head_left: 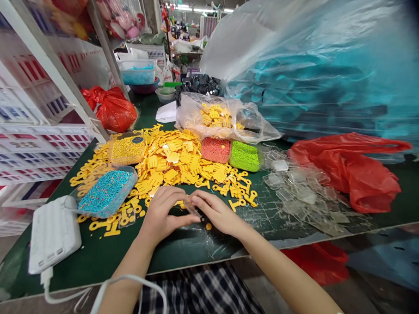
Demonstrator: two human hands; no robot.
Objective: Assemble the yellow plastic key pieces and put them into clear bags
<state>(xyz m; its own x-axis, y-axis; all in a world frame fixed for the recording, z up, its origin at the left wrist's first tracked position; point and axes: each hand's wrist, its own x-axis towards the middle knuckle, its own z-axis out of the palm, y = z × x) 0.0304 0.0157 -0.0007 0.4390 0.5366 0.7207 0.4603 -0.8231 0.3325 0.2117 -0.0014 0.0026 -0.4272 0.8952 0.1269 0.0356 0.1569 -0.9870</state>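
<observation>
Both hands meet over the near middle of the green table. My left hand (163,214) is curled, its thumb and fingertips closed on one side of a small clear plastic piece (194,210). From the other side my right hand (219,214) pinches the same piece; its far fingers are partly hidden. Just beyond the hands spreads a large heap of flat yellow plastic parts (171,158), many with ring-shaped ends. A small yellow disc (209,226) lies on the table under my right hand.
Trays of blue beads (105,191), yellow beads (126,150), red beads (216,149) and green beads (244,155) surround the heap. A white power bank (55,233) with a cable sits left. Clear plastic pieces (301,190) and a red bag (363,173) lie right.
</observation>
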